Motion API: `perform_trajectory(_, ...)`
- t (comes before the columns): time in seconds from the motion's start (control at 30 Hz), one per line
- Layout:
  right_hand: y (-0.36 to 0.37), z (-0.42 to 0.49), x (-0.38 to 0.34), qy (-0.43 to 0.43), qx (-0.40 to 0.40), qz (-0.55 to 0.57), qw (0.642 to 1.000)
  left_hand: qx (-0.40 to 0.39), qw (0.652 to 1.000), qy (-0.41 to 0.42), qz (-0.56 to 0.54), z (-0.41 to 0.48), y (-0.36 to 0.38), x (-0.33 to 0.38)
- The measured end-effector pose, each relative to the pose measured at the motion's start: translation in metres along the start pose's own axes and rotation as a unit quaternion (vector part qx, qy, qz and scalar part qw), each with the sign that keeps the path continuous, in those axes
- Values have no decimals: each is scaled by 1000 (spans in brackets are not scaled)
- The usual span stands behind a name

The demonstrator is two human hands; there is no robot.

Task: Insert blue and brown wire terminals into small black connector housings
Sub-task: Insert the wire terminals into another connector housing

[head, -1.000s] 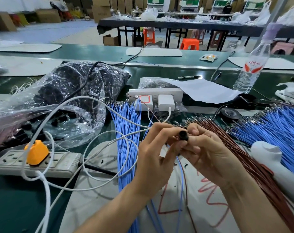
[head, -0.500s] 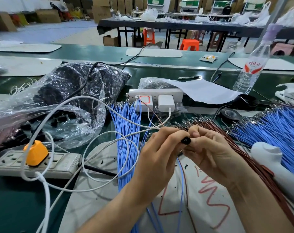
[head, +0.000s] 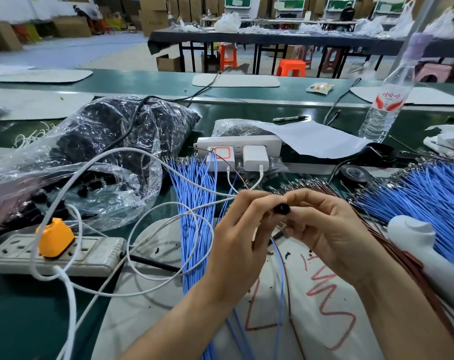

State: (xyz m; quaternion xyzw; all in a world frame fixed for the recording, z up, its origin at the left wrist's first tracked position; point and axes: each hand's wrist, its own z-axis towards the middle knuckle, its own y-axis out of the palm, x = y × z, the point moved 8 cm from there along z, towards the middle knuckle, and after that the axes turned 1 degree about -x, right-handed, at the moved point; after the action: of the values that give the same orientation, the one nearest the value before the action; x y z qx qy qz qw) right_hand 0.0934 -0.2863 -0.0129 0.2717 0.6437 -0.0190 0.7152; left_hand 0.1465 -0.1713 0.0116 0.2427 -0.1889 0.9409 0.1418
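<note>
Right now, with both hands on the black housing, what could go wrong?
The black housing sits almost hidden between the left hand and the right hand, so a terminal may enter crooked unnoticed.
White charger cable loops lie beside the left hand; the hanging blue wire and brown wire could snag there.

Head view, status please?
Left hand and right hand both pinch black connector housing. Blue wire and brown wire hang below. White cable passes behind left hand.
</note>
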Motion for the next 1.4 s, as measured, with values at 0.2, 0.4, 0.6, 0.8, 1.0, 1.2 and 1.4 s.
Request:
perform_trajectory(0.2, -1, 1, 7, 28, 6, 5, 1000, 24, 1000, -9, 14, 1, -5, -5)
perform_trajectory(0.4, 1, 1, 12, 40, 4, 11, 999, 16, 1000, -17, -6, 0, -3, -6)
perform_trajectory(0.6, 7, 1, 19, 71, -27, 39, 996, -3, 999, -27, -28, 1, 0, -6)
perform_trajectory(0.8, 1, 5, 18, 48, 4, 15, 999, -46, 993, -71, -83, 1, 10, -14)
perform_trajectory(1.0, 4, 5, 17, 27, -23, 33, 999, -43, 996, -44, -63, 1, 9, -6)
perform_trajectory(1.2, 6, 6, 19, 32, -37, 90, 995, -32, 993, -30, -106, -2, 6, 1)
perform_trajectory(1.4, 18, 6, 23, 32, -45, 128, 990, 50, 965, -165, -198, 1, -9, -31)
